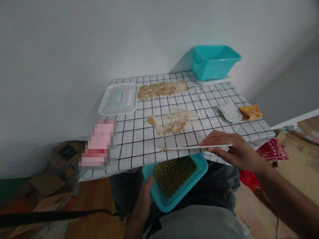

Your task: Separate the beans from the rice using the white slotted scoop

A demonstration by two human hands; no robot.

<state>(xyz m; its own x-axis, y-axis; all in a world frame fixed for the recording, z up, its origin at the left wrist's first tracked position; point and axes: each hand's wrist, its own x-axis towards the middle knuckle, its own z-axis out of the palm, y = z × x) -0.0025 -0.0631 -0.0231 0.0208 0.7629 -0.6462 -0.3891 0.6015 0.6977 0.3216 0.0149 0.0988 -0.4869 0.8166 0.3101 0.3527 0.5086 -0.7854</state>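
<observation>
My right hand [225,147] pinches a thin white strip [185,147], a flat card or a stick, just above the table's front edge. A few yellow beans [165,150] lie by its left end. Beyond it is a patch of yellow beans mixed with pale grains [174,122]. Below the edge, a turquoise tub [165,205] of greenish-brown beans [171,176] rests on my lap, tilted. My left hand [143,199] grips the tub's left rim, thumb on top and other fingers hidden.
A second bean-and-grain pile [161,89] lies farther back on the checked tablecloth [127,142], beside a clear lid [119,99]. An upright turquoise bin [211,68] stands back right. A white packet [229,113] and orange cloth [250,112] lie right; a blurred pink item [99,142] lies left.
</observation>
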